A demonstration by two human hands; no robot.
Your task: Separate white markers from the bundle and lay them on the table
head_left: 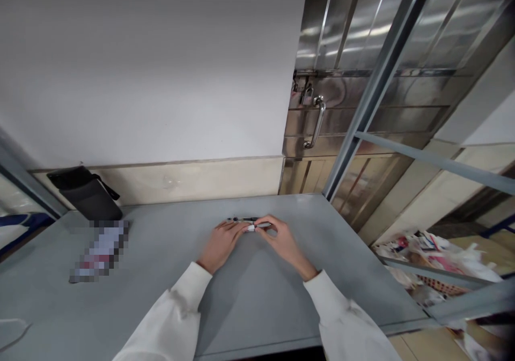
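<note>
A small white object (pixel 251 228), too small to name surely, sits between my two hands just above or on the grey table (pixel 257 307). My left hand (pixel 222 243) reaches its left end, with the fingers drawn together and the thumb against it. The thumb and forefinger of my right hand (pixel 281 240) pinch its right end. Just behind the fingers lies a thin dark pen (pixel 241 219), partly hidden by both hands.
At the back left stands a black bottle (pixel 88 192) with a strap. A blurred-out flat item (pixel 100 251) lies before it. A pale cable (pixel 16 331) rests near the left edge. Metal posts (pixel 374 93) rise at the table's right corner, beside a metal door (pixel 317 114) and filled bags (pixel 438 259).
</note>
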